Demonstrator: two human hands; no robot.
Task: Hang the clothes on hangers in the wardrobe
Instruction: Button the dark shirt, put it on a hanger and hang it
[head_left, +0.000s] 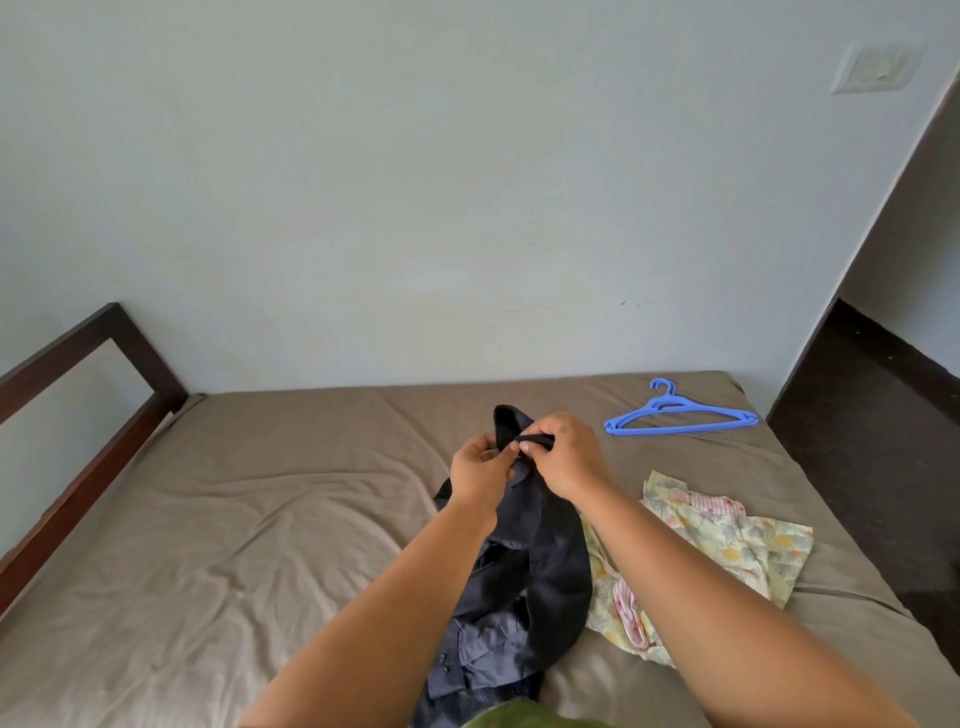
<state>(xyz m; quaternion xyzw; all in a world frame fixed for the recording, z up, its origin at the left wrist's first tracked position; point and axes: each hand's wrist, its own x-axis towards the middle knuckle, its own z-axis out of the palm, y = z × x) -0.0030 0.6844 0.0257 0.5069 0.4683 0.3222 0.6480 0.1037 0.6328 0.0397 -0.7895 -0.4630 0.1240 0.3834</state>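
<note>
Both hands — left hand (480, 470), right hand (563, 457) — pinch the dark shirt (524, 561), probably its collar; blue hangers (680, 413) lie upper right, nearer the right hand.

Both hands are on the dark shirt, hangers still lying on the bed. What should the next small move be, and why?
Probably free the right hand to fetch a blue hanger. Both it and the left hand pinch the dark shirt near its top, lifted off the bed, and the hangers lie untouched beyond the right hand.
</note>
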